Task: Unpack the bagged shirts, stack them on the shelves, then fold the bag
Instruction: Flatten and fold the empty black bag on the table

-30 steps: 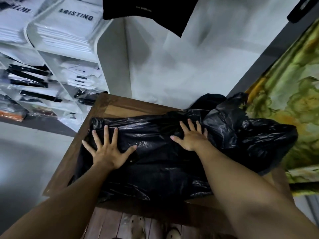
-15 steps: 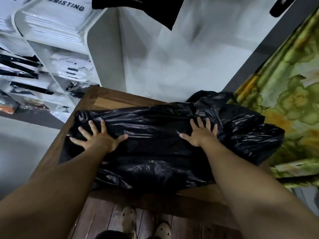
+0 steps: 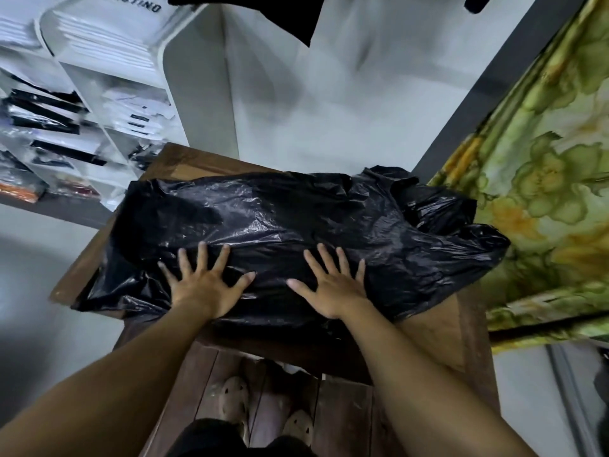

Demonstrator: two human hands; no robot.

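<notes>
The black plastic bag [image 3: 296, 219] lies flattened across the wooden table [image 3: 438, 328], its length running left to right and its right end bunched into a crumpled heap at the table's right side. It looks empty to us, so we judge that the folding step is in hand. Our left hand [image 3: 206, 288] and right hand [image 3: 333, 291] both lie palm-down on the bag's near part. Their fingers are straight and splayed wide, pressing the film flat and pinching nothing. We expect the film to be thin, light, limp and slick. It will likely slide on the wood, trap pockets of air and spring out of a crease unless we press it down. The best hold, we think, is a pinch at the left edge or the bunched right end, drawn over the middle. At the far left stand white shelves [image 3: 194, 103] with stacked shirts [image 3: 105, 44]. On the right hangs a green patterned cloth [image 3: 543, 176].
</notes>
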